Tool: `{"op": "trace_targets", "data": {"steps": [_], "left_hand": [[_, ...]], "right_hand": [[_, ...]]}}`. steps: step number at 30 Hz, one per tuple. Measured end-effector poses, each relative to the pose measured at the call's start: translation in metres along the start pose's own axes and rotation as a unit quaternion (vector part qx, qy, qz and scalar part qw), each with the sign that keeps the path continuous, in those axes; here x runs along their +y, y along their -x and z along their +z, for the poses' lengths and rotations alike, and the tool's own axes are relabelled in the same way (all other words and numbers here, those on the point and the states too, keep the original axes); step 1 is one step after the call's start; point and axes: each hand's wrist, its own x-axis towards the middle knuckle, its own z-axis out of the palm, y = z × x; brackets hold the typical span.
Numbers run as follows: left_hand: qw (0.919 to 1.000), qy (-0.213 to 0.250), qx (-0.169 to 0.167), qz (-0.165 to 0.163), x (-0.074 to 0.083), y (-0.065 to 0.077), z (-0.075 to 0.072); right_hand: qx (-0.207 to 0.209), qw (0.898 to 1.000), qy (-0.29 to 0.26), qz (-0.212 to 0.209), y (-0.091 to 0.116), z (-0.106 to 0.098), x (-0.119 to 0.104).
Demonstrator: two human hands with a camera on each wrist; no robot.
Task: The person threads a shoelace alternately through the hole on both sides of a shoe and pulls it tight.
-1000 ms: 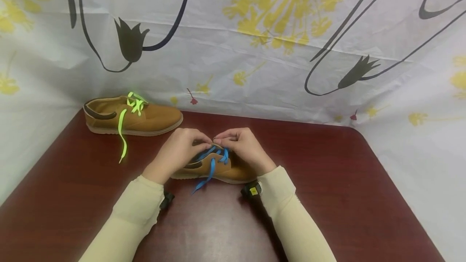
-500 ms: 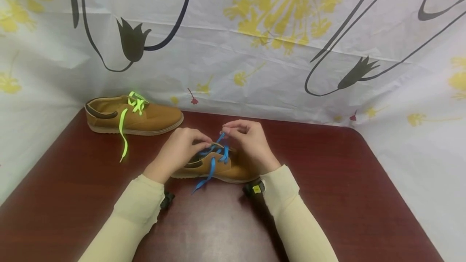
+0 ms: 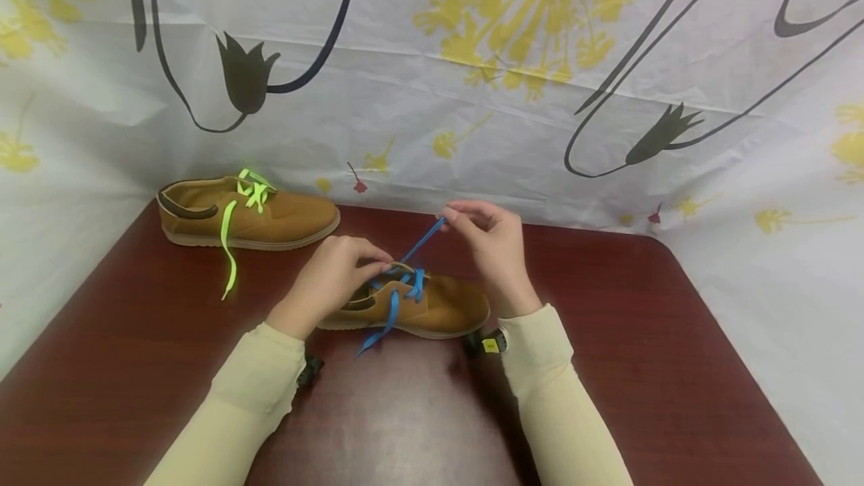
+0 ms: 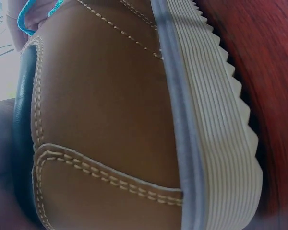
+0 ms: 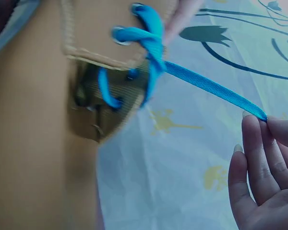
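Note:
A tan shoe (image 3: 445, 306) with blue laces lies on its sole in mid-table, toe to the right. Its blue shoelace (image 3: 424, 240) runs taut up and right from the lacing, its end pinched between thumb and fingers of my right hand (image 3: 496, 250). The same strand of lace (image 5: 216, 91) stretches from the eyelets in the right wrist view. My left hand (image 3: 331, 280) pinches the upper edge of the shoe by the opening; the exact part is hidden. Another lace end (image 3: 391, 321) hangs over the near side. The shoe's side (image 4: 105, 91) fills the left wrist view.
A second tan shoe (image 3: 290, 220) with yellow-green laces stands at the back left, one lace end (image 3: 229, 253) trailing onto the dark red table (image 3: 628, 336). White patterned sheeting (image 3: 405, 96) rises behind the table and along its sides.
My right hand has moved from the lacing up and to the right, drawing the blue shoelace out into a longer strand. The left hand and both shoes have stayed nearly in place.

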Motion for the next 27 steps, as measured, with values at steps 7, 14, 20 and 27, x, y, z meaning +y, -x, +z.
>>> {"op": "trace_targets", "data": {"steps": [7,14,20,27], "left_hand": [[0.9999,0.001,-0.004,-0.011,0.0,-0.001,0.0],[0.9996,0.001,-0.012,-0.025,0.0,0.0,-0.001],[0.9997,-0.001,-0.011,-0.022,-0.002,0.001,-0.001],[0.9996,0.003,-0.014,-0.023,0.0,0.0,0.0]], "right_hand": [[0.037,0.998,-0.034,-0.029,-0.005,-0.015,-0.005],[0.047,0.998,-0.036,-0.022,-0.015,-0.023,-0.011],[0.045,0.997,-0.037,-0.041,-0.032,-0.03,-0.026],[0.047,0.998,-0.016,-0.049,-0.042,-0.036,-0.043]]}}
